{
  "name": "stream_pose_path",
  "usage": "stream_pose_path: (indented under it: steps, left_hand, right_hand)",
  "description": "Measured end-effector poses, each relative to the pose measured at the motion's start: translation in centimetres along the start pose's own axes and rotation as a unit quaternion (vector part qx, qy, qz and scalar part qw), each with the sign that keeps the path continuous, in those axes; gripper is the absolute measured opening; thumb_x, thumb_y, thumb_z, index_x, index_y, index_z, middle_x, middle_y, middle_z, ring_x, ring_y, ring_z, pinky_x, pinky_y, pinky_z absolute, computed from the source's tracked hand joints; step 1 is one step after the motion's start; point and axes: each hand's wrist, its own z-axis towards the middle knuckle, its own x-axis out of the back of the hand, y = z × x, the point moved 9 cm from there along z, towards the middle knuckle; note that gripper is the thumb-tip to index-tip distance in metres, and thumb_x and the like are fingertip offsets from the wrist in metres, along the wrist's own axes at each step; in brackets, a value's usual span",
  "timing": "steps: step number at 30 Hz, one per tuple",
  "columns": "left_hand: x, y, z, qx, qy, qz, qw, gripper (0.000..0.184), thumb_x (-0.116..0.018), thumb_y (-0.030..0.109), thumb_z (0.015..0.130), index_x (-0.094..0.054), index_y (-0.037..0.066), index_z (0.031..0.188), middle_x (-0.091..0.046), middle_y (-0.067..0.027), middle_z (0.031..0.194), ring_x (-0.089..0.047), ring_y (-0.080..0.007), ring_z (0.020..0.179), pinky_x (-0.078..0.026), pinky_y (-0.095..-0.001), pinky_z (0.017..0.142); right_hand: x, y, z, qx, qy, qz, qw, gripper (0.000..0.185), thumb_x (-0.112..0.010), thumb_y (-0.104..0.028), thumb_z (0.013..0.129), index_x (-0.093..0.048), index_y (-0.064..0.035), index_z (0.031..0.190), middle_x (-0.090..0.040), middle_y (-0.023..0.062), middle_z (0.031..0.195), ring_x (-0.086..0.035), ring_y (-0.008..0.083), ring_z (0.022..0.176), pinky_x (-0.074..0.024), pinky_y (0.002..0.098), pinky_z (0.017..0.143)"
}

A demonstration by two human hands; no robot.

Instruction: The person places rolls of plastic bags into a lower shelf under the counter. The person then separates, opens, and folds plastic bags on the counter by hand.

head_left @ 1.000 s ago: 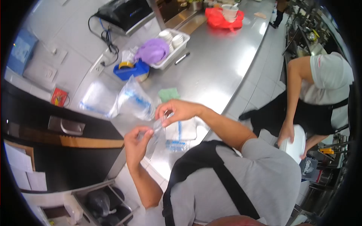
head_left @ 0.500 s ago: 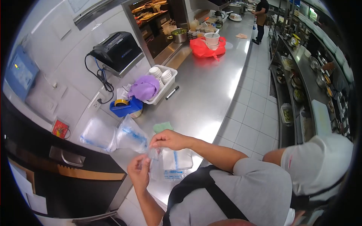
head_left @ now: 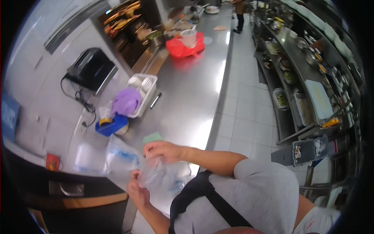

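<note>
A thin clear plastic bag [head_left: 153, 176] is stretched between my two hands over the steel counter. My left hand [head_left: 137, 189] is closed on its lower left edge, thumb and fingers pinched together. At the upper edge my right hand [head_left: 164, 151] also pinches the film, fingers curled. Flat bags [head_left: 177, 185] with blue print lie beneath, partly covered by the held bag. Left of my hands, more blue-printed plastic bags [head_left: 121, 155] rest against the wall side. A green cloth [head_left: 152, 137] lies just beyond my right hand.
A blue tape dispenser [head_left: 111, 128], a purple cloth [head_left: 127, 100], a white basket of cups [head_left: 150, 89] and a black marker [head_left: 156, 100] sit along the counter. Farther off is a red bag [head_left: 175, 50] with white tubs. Shelving [head_left: 278, 84] lines the right; someone stands at the far end.
The plastic bag has spread wider between my hands. My view has turned, shifting the counter leftward. The person in white at my right now shows lower in the frame, exposing a grey bin.
</note>
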Motion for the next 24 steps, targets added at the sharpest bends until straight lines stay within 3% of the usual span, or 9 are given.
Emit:
stream_pose_path:
  steps: [1, 4, 5, 8, 11, 15, 19, 22, 24]
  left_hand:
    - [-0.3, 1.3, -0.1, 0.019, 0.035, -0.088, 0.995, 0.025, -0.054, 0.022, 0.107, -0.063, -0.001, 0.099, -0.062, -0.0103, 0.110, -0.059, -0.0163, 0.100, -0.048, -0.0303, 0.090]
    - [2.6, -1.6, -0.4, 0.072, 0.032, -0.038, 0.996, 0.034, -0.054, 0.028, 0.106, -0.065, -0.002, 0.114, -0.069, -0.0107, 0.109, -0.063, -0.0165, 0.098, -0.050, -0.0292, 0.087]
    - [3.5, -2.9, -0.6, 0.089, 0.031, -0.038, 0.995, 0.036, -0.055, 0.029, 0.106, -0.067, -0.002, 0.117, -0.071, -0.0106, 0.108, -0.064, -0.0160, 0.097, -0.050, -0.0285, 0.086]
    - [2.8, -1.6, 0.2, 0.097, 0.042, -0.107, 0.989, 0.018, -0.061, 0.017, 0.105, -0.068, 0.001, 0.106, -0.071, -0.0060, 0.101, -0.063, -0.0121, 0.096, -0.047, -0.0275, 0.090]
    - [3.0, -1.5, 0.1, 0.135, 0.045, -0.121, 0.982, 0.016, -0.063, 0.016, 0.103, -0.068, 0.001, 0.106, -0.071, -0.0050, 0.101, -0.062, -0.0131, 0.092, -0.047, -0.0292, 0.089]
    - [5.6, 0.6, 1.4, 0.116, 0.147, 0.003, 0.982, 0.015, -0.065, 0.014, 0.102, -0.070, 0.000, 0.103, -0.069, -0.0019, 0.096, -0.061, -0.0111, 0.086, -0.047, -0.0264, 0.081]
    - [5.9, 4.6, 5.7, 0.012, 0.262, 0.035, 0.964, 0.015, -0.068, 0.015, 0.099, -0.071, 0.000, 0.098, -0.067, -0.0009, 0.086, -0.057, -0.0071, 0.078, -0.044, -0.0238, 0.068]
    - [7.0, 4.0, 8.0, 0.034, 0.338, 0.035, 0.940, 0.014, -0.066, 0.013, 0.099, -0.071, 0.000, 0.096, -0.064, -0.0016, 0.080, -0.056, -0.0066, 0.071, -0.042, -0.0242, 0.059]
    - [8.2, 2.1, 8.0, 0.069, 0.386, -0.034, 0.919, 0.015, -0.064, 0.012, 0.099, -0.071, -0.001, 0.095, -0.064, -0.0023, 0.077, -0.056, -0.0078, 0.066, -0.040, -0.0248, 0.055]
  right_hand:
    - [0.1, 0.7, -0.2, -0.030, 0.002, 0.019, 0.999, 0.014, -0.062, -0.016, 0.101, -0.059, -0.0055, 0.092, -0.058, 0.0019, 0.080, -0.055, 0.0109, 0.075, -0.0423, 0.0271, 0.067]
    - [1.8, 2.4, -1.0, -0.106, 0.028, -0.014, 0.994, 0.013, -0.065, -0.017, 0.101, -0.062, -0.0049, 0.096, -0.059, 0.0031, 0.078, -0.055, 0.0110, 0.065, -0.0455, 0.0291, 0.059]
    - [1.5, 2.2, -1.0, -0.123, -0.019, -0.056, 0.991, 0.015, -0.065, -0.018, 0.101, -0.065, -0.0039, 0.103, -0.062, 0.0032, 0.081, -0.058, 0.0110, 0.066, -0.0493, 0.0292, 0.059]
    - [2.0, 2.4, -0.4, -0.171, -0.061, -0.270, 0.946, 0.017, -0.067, -0.017, 0.101, -0.069, -0.0008, 0.107, -0.070, 0.0022, 0.094, -0.065, 0.0091, 0.077, -0.0528, 0.0264, 0.072]
    - [2.6, 2.3, 0.7, -0.184, -0.046, -0.294, 0.937, 0.014, -0.067, -0.015, 0.101, -0.069, -0.0012, 0.105, -0.070, 0.0014, 0.094, -0.065, 0.0090, 0.078, -0.0521, 0.0263, 0.075]
    - [1.4, -0.7, 4.5, -0.074, 0.000, -0.353, 0.932, 0.013, -0.064, -0.014, 0.103, -0.067, -0.0012, 0.102, -0.068, 0.0022, 0.089, -0.065, 0.0119, 0.075, -0.0511, 0.0263, 0.072]
    - [0.0, -4.9, 12.1, 0.101, 0.068, -0.524, 0.843, 0.018, -0.065, -0.020, 0.101, -0.068, -0.0021, 0.101, -0.067, 0.0010, 0.088, -0.058, 0.0083, 0.078, -0.0482, 0.0284, 0.072]
    - [0.9, -4.5, 17.3, 0.147, 0.097, -0.577, 0.797, 0.028, -0.070, -0.025, 0.097, -0.069, 0.0022, 0.099, -0.068, 0.0068, 0.081, -0.062, 0.0158, 0.076, -0.0501, 0.0366, 0.070]
    - [3.9, -1.0, 20.0, 0.022, 0.096, -0.587, 0.803, 0.023, -0.066, -0.021, 0.097, -0.070, 0.0019, 0.100, -0.068, 0.0041, 0.085, -0.060, 0.0145, 0.077, -0.0499, 0.0355, 0.072]
